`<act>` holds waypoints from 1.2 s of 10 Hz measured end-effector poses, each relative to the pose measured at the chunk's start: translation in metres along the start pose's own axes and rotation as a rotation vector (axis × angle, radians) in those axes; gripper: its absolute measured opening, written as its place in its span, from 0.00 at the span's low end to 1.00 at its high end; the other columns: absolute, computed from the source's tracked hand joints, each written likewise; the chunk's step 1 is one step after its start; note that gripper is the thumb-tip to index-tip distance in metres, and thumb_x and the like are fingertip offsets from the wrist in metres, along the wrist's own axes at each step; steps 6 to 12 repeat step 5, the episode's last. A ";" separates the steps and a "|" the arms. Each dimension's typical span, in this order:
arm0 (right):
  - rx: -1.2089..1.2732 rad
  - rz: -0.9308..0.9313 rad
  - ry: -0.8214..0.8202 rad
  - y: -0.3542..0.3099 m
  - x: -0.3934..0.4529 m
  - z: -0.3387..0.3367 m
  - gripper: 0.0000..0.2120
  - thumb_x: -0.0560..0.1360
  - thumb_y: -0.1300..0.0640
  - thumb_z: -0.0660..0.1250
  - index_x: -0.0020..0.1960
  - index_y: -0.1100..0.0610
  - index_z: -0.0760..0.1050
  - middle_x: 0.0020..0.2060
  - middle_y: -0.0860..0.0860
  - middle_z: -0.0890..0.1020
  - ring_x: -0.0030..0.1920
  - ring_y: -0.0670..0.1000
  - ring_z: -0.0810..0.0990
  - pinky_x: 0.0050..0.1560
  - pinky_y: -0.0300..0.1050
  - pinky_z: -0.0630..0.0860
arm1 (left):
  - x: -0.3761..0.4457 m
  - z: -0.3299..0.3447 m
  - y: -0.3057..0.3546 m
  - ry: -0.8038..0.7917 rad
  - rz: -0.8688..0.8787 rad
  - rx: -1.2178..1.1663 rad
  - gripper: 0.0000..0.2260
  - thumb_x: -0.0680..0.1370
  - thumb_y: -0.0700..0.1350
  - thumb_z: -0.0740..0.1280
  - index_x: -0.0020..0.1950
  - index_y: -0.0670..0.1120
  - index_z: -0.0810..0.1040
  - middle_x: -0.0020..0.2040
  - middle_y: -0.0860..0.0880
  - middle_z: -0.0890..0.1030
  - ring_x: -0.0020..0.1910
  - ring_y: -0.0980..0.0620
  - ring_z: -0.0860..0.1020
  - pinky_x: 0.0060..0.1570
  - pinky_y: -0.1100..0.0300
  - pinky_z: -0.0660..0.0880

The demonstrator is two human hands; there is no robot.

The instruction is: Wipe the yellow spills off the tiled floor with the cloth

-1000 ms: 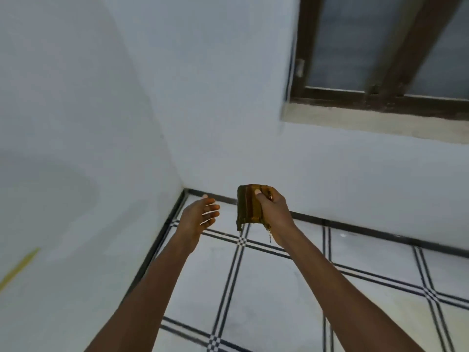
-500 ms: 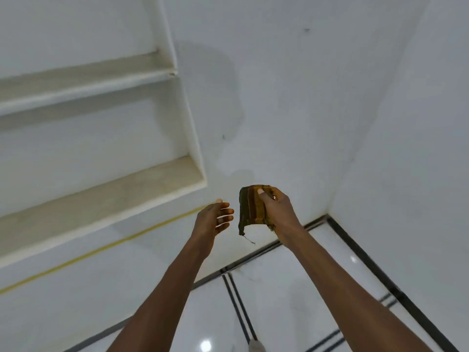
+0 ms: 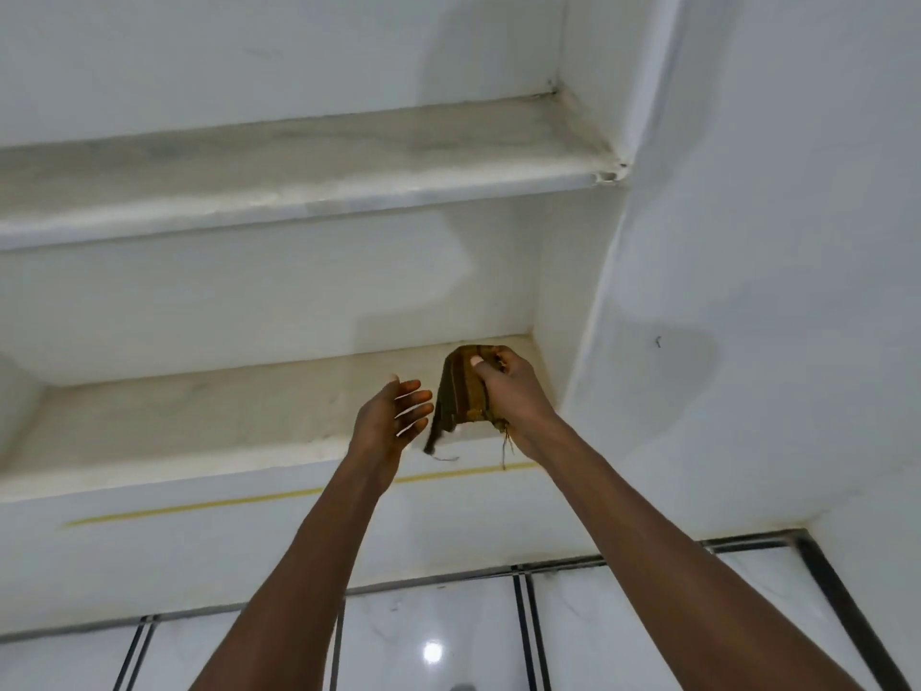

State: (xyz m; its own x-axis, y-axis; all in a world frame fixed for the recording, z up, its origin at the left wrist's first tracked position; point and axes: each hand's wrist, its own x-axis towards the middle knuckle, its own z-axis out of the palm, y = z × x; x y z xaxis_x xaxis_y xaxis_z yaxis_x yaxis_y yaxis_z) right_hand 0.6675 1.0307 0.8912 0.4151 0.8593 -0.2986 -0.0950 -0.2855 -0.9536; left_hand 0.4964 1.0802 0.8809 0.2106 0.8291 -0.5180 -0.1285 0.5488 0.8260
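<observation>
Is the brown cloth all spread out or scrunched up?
Scrunched up. The right hand grips the cloth in a folded bunch, one corner dangling.

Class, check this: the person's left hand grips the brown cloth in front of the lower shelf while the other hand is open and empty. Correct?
Not quite. The head view shows the right hand gripping the brown cloth; the left hand is open and empty. The lower shelf is right.

Lower shelf bare, open ahead of hands; side wall closes right; upper shelf overhead.
</observation>
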 end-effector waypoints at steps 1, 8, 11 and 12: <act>-0.128 0.018 0.046 0.003 0.036 0.002 0.13 0.85 0.52 0.64 0.68 0.52 0.75 0.63 0.53 0.82 0.60 0.56 0.83 0.43 0.43 0.80 | 0.029 -0.011 0.015 -0.011 -0.009 0.003 0.16 0.86 0.52 0.60 0.59 0.43 0.81 0.52 0.45 0.86 0.50 0.48 0.83 0.53 0.57 0.79; -0.753 -0.121 0.285 0.044 0.074 -0.024 0.15 0.82 0.55 0.69 0.65 0.60 0.76 0.58 0.57 0.85 0.58 0.60 0.84 0.58 0.55 0.82 | 0.086 0.015 0.005 -0.165 -0.116 0.106 0.18 0.86 0.53 0.59 0.62 0.40 0.80 0.56 0.43 0.86 0.56 0.44 0.85 0.56 0.54 0.80; -0.753 -0.121 0.285 0.044 0.074 -0.024 0.15 0.82 0.55 0.69 0.65 0.60 0.76 0.58 0.57 0.85 0.58 0.60 0.84 0.58 0.55 0.82 | 0.086 0.015 0.005 -0.165 -0.116 0.106 0.18 0.86 0.53 0.59 0.62 0.40 0.80 0.56 0.43 0.86 0.56 0.44 0.85 0.56 0.54 0.80; -0.753 -0.121 0.285 0.044 0.074 -0.024 0.15 0.82 0.55 0.69 0.65 0.60 0.76 0.58 0.57 0.85 0.58 0.60 0.84 0.58 0.55 0.82 | 0.086 0.015 0.005 -0.165 -0.116 0.106 0.18 0.86 0.53 0.59 0.62 0.40 0.80 0.56 0.43 0.86 0.56 0.44 0.85 0.56 0.54 0.80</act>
